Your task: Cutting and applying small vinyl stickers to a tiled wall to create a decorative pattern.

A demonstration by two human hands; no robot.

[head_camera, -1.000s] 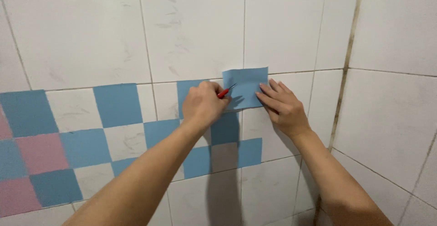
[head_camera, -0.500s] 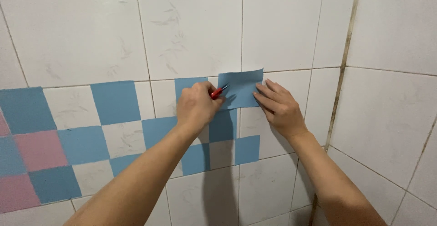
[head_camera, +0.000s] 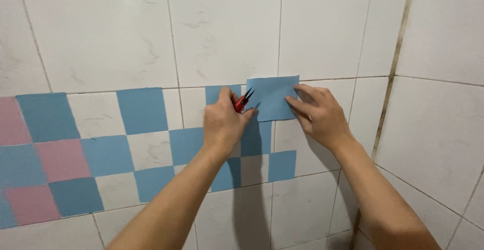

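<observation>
A blue sticker sheet (head_camera: 272,96) lies against the white tiled wall (head_camera: 222,33) at chest height. My left hand (head_camera: 223,123) grips a small red-handled cutter (head_camera: 243,100), whose dark tip touches the sheet's left edge. My right hand (head_camera: 318,113) presses flat on the sheet's right side, fingers spread over its edge. Both forearms reach up from the bottom of the view.
A checker band of blue squares (head_camera: 142,110) and pink squares (head_camera: 55,151) runs along the wall to the left. The room corner (head_camera: 390,78), with a dark grout line, stands just right of my right hand, and a side wall (head_camera: 443,104) follows.
Both hands and the blue sheet hold nearly the same place on the wall. The cutter's tip has shifted slightly along the sheet's left edge.
</observation>
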